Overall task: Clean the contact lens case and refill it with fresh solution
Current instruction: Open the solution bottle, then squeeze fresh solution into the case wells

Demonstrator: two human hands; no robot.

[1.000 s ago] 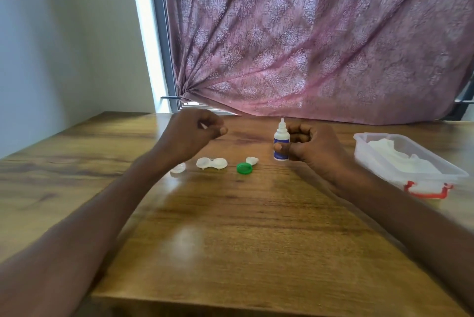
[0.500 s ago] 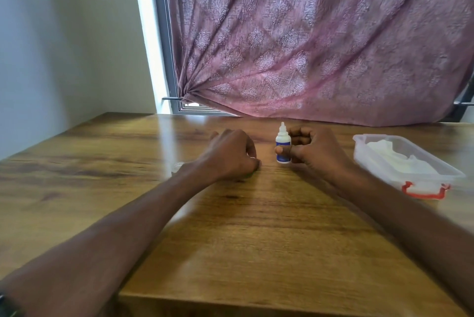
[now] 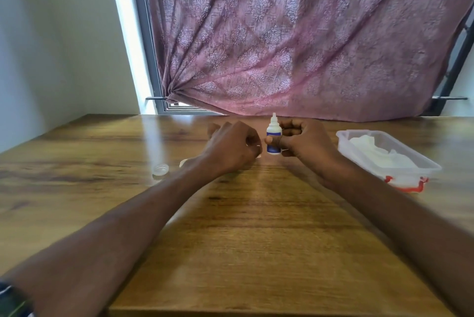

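1. We see two forearms, bare and sleeveless from wrist to frame edge.
2. Neither the left hand (image 3: 232,147) nor the right hand (image 3: 305,143) is gloved.
3. A dark band (image 3: 11,301) shows at the lower left corner, blurred.

**Solution bottle upright, case mostly hidden**

The solution bottle (image 3: 274,140) was small and white with a blue label and a bare pointed nozzle. It stood upright at the far middle of the table, gripped by the right hand (image 3: 305,143). The contact lens case (image 3: 183,162) showed only as a pale sliver at the left edge of the left hand (image 3: 233,148), which covered the rest of it. A clear round cap (image 3: 160,169) lay on the table just left of that sliver, its open side up.
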